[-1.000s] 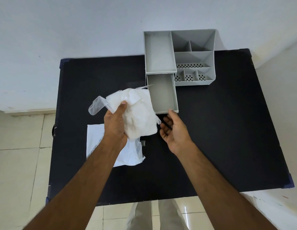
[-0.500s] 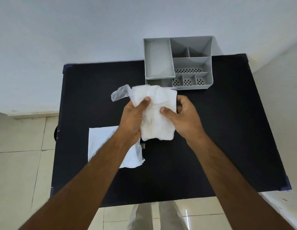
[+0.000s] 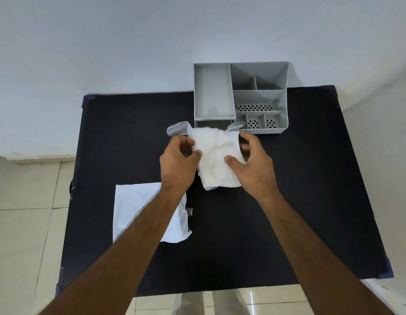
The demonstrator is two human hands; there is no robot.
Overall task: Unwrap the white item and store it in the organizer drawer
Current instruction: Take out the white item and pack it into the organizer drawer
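Note:
Both hands hold the white item (image 3: pixel 216 159), a soft folded pad with clear tabs sticking out at its upper corners, above the black table (image 3: pixel 299 189). My left hand (image 3: pixel 178 161) pinches its left edge; my right hand (image 3: pixel 252 164) grips its right side with the thumb on top. The grey organizer (image 3: pixel 261 96) stands at the table's far edge. Its pulled-out drawer (image 3: pixel 214 123) lies mostly hidden behind the item, with only a strip of it showing at the organizer's base. A flat white wrapper (image 3: pixel 131 205) lies on the table under my left forearm.
The organizer has one long tray on the left and several small compartments on the right, some with perforated bottoms. A white wall rises behind the table. Tiled floor surrounds the table on the left and at the near side.
My right hand came from the table to grip the item, which first was held by my left hand alone. The pad moved right, in front of the drawer, and is spread wider.

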